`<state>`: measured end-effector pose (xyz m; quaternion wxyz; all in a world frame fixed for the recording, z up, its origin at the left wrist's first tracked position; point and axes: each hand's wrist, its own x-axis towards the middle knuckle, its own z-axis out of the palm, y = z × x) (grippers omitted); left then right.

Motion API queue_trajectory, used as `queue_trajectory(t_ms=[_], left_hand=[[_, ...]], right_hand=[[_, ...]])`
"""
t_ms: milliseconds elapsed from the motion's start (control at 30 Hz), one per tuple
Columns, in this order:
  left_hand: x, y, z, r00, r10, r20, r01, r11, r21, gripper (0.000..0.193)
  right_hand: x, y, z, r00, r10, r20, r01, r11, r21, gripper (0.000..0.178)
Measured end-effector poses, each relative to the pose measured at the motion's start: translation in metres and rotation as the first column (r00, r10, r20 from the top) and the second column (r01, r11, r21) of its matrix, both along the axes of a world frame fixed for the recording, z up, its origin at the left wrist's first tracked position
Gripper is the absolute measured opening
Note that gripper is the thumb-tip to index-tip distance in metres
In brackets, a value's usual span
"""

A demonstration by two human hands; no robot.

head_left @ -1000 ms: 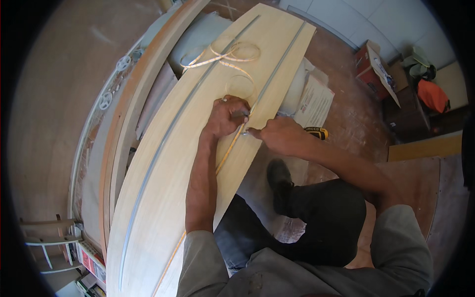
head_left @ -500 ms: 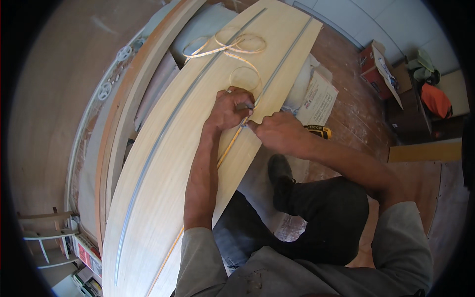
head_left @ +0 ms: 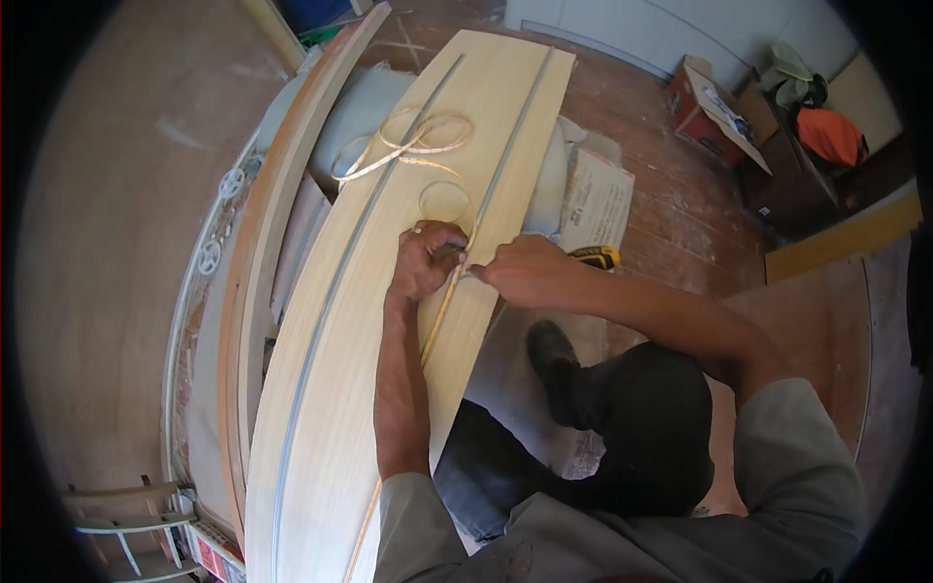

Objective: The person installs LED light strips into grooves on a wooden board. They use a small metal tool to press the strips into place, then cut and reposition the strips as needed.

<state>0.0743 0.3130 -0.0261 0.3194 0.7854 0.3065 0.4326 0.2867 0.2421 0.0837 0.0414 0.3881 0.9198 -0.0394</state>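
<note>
A long pale wood-grain panel (head_left: 379, 291) lies before me, with two thin grey channels running lengthwise. An orange-and-white LED strip (head_left: 439, 321) runs along the right-hand channel (head_left: 520, 117). My left hand (head_left: 426, 260) is closed, thumb and fingers pinching the strip at the channel. Opposite it, my right hand (head_left: 530, 272) has its fingers curled, with the tips at the strip and channel just beside the left fingertips. The exact contact there is small and partly hidden. Beyond my hands, the strip's loose end (head_left: 428, 146) lies in loops across the panel and the left-hand channel (head_left: 335, 272).
A yellow-and-black tool (head_left: 595, 257) and a printed cardboard sheet (head_left: 598, 204) lie right of the panel. Curved wooden boards (head_left: 255, 291) stand along its left. At the far right are an opened red box (head_left: 702, 121) and an orange cloth (head_left: 831, 136). My shoe (head_left: 551, 352) is below.
The whole view has shifted, so the panel and hands appear lower and further left. Both hands stay together on the strip at about the same place along the channel.
</note>
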Motion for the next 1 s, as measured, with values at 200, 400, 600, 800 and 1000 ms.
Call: queue_trajectory(t_ms=[200, 400, 600, 800, 1000], left_hand=[[0.000, -0.005, 0.001, 0.999, -0.015, -0.032, 0.011, 0.994, -0.105, 0.025], [-0.001, -0.007, 0.001, 0.999, 0.000, -0.044, -0.004, 0.996, -0.087, 0.026], [-0.001, -0.007, -0.003, 0.998, 0.020, -0.055, -0.023, 0.998, -0.060, 0.025], [0.005, 0.000, -0.005, 0.999, -0.027, 0.019, 0.027, 1.000, -0.008, 0.023], [0.002, -0.002, -0.002, 0.997, 0.019, -0.071, -0.020, 1.000, -0.004, 0.024]], right_hand=[[0.005, -0.007, -0.025, 0.994, -0.020, -0.109, 0.026, 0.998, 0.053, 0.021], [-0.001, -0.004, -0.015, 0.998, 0.000, -0.059, -0.002, 1.000, -0.025, 0.022], [-0.023, -0.007, 0.009, 0.996, -0.016, 0.084, 0.025, 0.994, -0.103, 0.017], [-0.057, 0.010, 0.003, 0.995, -0.043, 0.091, 0.057, 0.986, -0.155, 0.012], [-0.005, 0.013, 0.018, 0.993, -0.031, 0.110, 0.044, 0.992, -0.118, 0.016]])
